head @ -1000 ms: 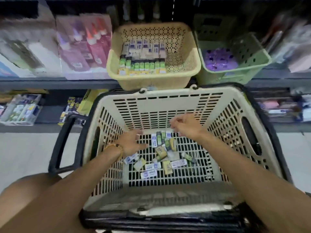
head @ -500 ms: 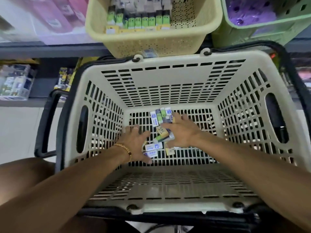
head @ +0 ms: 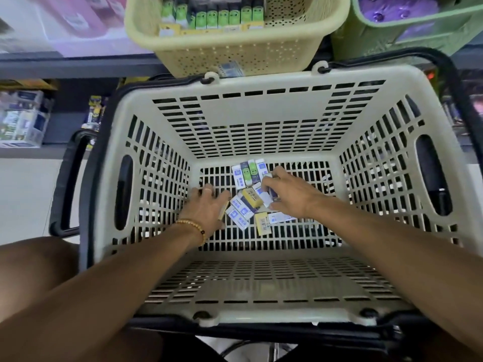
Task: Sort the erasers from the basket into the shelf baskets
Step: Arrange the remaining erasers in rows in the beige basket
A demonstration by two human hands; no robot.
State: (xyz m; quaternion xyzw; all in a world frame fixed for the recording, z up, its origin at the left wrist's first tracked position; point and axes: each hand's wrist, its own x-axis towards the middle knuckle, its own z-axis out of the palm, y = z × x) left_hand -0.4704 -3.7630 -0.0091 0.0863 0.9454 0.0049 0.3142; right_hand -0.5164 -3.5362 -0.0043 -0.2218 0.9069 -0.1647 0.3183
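Observation:
A cream shopping basket (head: pixel 261 121) with black handles sits in front of me. Several small erasers (head: pixel 243 212) in white-blue, yellow and green sleeves lie loose on its slotted floor. My left hand (head: pixel 206 209) rests with spread fingers on the floor at the pile's left edge, its thumb beside a yellow-edged eraser. On the right side of the pile, my right hand (head: pixel 290 195) curls its fingers and thumb round a white-blue eraser (head: pixel 264 197). Above on the shelf stands a yellow basket (head: pixel 235 53) holding rows of green erasers (head: pixel 222 17).
A green shelf basket (head: pixel 386 43) with purple items stands to the right of the yellow one. Packaged goods (head: pixel 21 118) fill a lower shelf at the left. My bare knee (head: pixel 34 259) is beside the shopping basket's left handle (head: pixel 70 184).
The view has tilted down and closer into the shopping basket. Both hands went down onto the eraser pile, and the right hand has closed its fingers round an eraser.

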